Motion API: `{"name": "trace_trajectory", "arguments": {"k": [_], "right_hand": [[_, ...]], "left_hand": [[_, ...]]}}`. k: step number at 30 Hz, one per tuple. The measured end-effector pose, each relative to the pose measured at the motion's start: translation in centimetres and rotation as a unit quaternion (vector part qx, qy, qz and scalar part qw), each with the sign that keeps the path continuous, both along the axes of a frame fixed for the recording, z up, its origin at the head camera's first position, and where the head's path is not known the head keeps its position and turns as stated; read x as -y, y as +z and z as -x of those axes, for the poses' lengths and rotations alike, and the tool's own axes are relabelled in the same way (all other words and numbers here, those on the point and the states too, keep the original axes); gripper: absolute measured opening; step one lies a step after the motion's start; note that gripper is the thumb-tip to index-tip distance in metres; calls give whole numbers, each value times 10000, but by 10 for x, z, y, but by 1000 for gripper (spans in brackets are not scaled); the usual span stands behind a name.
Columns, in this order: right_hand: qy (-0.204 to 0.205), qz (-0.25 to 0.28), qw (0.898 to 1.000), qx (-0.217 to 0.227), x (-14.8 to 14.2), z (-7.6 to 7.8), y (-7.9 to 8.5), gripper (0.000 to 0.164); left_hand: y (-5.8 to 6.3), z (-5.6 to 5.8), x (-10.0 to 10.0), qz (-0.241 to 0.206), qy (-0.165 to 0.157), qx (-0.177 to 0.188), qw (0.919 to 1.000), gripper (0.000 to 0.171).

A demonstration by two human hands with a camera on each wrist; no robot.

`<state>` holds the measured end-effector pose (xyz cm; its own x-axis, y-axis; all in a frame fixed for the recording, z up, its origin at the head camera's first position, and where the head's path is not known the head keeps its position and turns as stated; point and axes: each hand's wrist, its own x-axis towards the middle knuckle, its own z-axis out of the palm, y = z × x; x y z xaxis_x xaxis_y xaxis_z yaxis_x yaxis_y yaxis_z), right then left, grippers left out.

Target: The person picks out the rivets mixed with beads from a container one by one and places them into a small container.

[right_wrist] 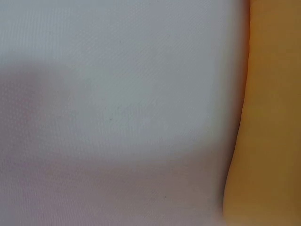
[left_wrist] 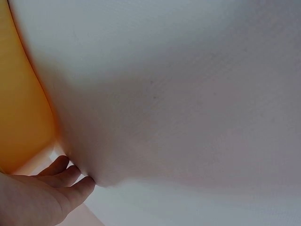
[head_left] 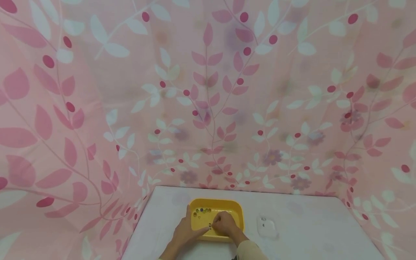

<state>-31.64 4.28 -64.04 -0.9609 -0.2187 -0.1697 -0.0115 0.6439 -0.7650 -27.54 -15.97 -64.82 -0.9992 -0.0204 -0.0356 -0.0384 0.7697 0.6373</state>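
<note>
A yellow tray stands on the white table. Several small round glassy marbles lie along its upper left, one of them dark blue. My left hand straddles the tray's left wall, thumb stretched inside, the other fingers outside. In the left wrist view those fingers extend beside the tray's outer wall. Near the thumb tip sit a few tiny dark pieces. Just right of them, my right hand is curled low over the tray floor; I cannot tell whether its fingers pinch anything.
To the right of the tray, a small clear dish holds a couple of tiny dark pieces. The white cloth-covered table runs back to a pink leaf-patterned curtain, which also hangs at both sides.
</note>
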Motion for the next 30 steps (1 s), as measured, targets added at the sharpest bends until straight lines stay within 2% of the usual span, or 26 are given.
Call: {"name": "trace_trajectory", "arguments": {"k": [11, 19, 25, 30], "right_hand": [[-460, 100, 9988, -136, 0, 0, -1, 6], [-426, 197, 9987, -211, -1, 2, -6, 6], [-418, 478, 9980, -28, -3, 6, -9, 4], [-374, 764, 9963, -112, -4, 6, -8, 6]], "left_hand": [[1, 0, -1, -43, -39, -27, 10000, 135], [2, 0, -1, -47, -71, -15, 10000, 134], [4, 0, -1, -11, 29, 48, 10000, 134], [2, -1, -1, -43, 44, 89, 9999, 133]]}}
